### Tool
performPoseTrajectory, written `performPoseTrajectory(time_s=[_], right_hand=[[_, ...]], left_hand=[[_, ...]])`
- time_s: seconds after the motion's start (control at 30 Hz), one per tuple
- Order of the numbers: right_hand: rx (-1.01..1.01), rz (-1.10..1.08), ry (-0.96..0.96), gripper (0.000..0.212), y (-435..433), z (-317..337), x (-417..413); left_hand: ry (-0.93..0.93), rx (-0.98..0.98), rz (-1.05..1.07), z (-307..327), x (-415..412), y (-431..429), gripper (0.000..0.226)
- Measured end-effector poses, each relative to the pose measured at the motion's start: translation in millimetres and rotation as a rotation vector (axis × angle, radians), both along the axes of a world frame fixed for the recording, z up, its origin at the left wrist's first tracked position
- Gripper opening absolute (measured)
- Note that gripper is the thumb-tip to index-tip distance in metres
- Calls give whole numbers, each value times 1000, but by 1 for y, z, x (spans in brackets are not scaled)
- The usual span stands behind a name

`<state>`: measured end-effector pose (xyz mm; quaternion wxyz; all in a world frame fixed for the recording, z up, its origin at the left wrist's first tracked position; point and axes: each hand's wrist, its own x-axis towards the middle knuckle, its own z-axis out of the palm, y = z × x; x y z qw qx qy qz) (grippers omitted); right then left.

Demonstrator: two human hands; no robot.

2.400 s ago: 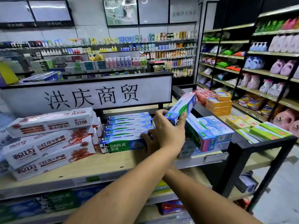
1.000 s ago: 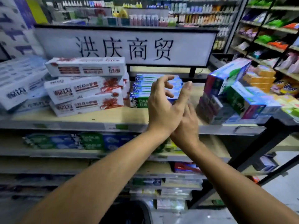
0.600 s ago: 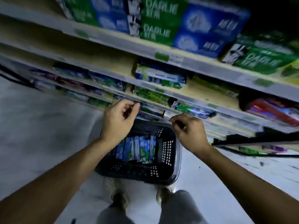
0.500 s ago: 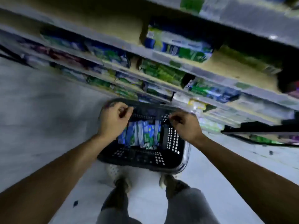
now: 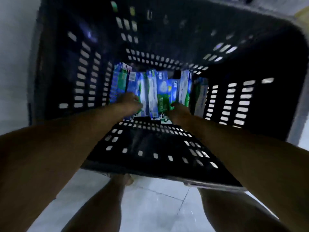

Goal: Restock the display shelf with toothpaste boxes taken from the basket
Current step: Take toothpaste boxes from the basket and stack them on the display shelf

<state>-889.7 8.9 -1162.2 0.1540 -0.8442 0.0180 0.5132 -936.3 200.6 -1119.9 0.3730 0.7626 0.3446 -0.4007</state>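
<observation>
I look straight down into a black perforated basket [image 5: 160,144] that stands on the floor. Several blue and green toothpaste boxes [image 5: 163,91] stand packed side by side at its bottom. My left hand [image 5: 131,102] is deep inside, over the lower end of a blue and white box on the left of the row. My right hand [image 5: 179,111] reaches in beside it, thumb against a green Darlie box [image 5: 164,102]. Blur and dim light hide how the fingers of either hand lie. The display shelf is out of view.
The basket's tall dark walls close round both forearms. Pale floor tiles [image 5: 150,206] show below the near rim, with my bare legs [image 5: 103,208] standing against it. A strip of light floor [image 5: 15,64] runs along the basket's left side.
My view dropped from the shelf top to the basket on the floor. Both hands, empty above the basket half a second ago, have gone down inside it onto the boxes.
</observation>
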Motion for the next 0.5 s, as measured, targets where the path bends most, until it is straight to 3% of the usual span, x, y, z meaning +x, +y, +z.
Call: performPoseTrajectory(time_s=[0.1,0.2,0.3,0.4,0.5], right_hand=[[-66,95,-117,59,15,-33,-9],[-69,22,-134,81,25,-50,-7],[-26,-17,-134,81,21,-60,-6],[5,-118,-178,66,20,-60,-11],[-2,-419,-205,48,32,-58,-16]], left_hand=[[51,-9,-50,-47,10,-18,51],[80,0,-40,-81,19,-43,74],[103,16,121,-101,19,-62,102],[79,56,336,-110,15,-72,94],[66,39,453,-109,11,-75,85]])
